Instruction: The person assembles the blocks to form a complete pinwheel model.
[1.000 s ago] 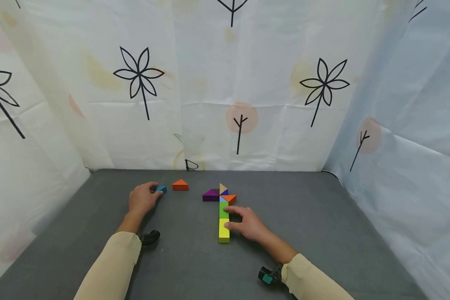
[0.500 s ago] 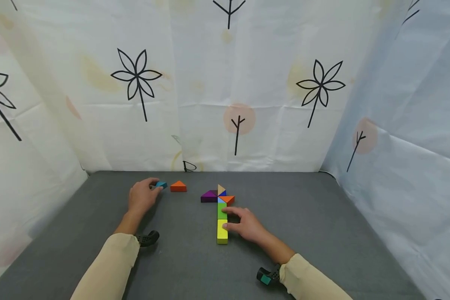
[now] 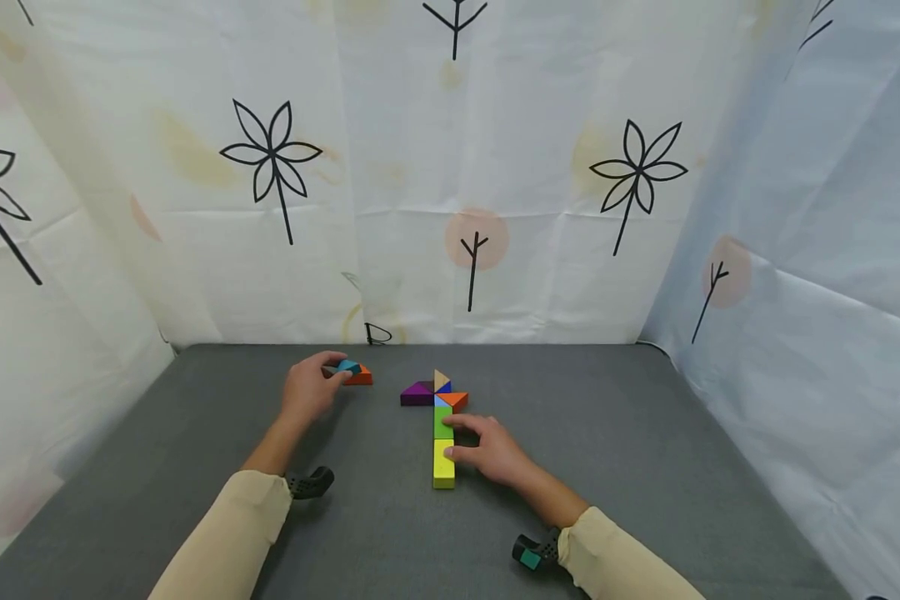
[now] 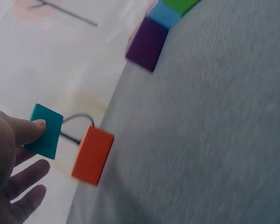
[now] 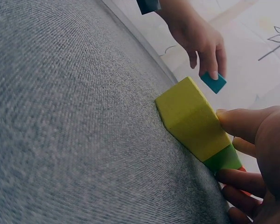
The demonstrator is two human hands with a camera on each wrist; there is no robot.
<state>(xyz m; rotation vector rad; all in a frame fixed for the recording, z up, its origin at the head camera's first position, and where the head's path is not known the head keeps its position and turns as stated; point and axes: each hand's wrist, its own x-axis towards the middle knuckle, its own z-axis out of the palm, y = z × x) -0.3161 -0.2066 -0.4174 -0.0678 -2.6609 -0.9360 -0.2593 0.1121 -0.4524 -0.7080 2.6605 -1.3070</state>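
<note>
My left hand (image 3: 311,390) pinches a teal triangular block (image 3: 349,367) between thumb and fingers. The block is off the table, and in the head view it overlaps an orange triangular block (image 3: 360,380). In the left wrist view a gap shows between the teal block (image 4: 49,133) and the orange block (image 4: 93,155). My right hand (image 3: 497,450) touches a row of blocks, its thumb on the yellow block (image 3: 443,471) and a finger on the green block (image 3: 439,427). Some right fingertips are partly hidden in the right wrist view.
Beyond the green block sit a light blue triangle (image 3: 440,401), a second orange triangle (image 3: 456,401), a purple triangle (image 3: 417,396), a dark blue triangle (image 3: 444,388) and a tan triangle (image 3: 440,380). A patterned cloth wall (image 3: 555,292) edges the grey table (image 3: 585,433) at the back.
My left hand has lifted the teal block and carried it rightward, from left of the orange block to over it in the head view. The right hand stays on the row.
</note>
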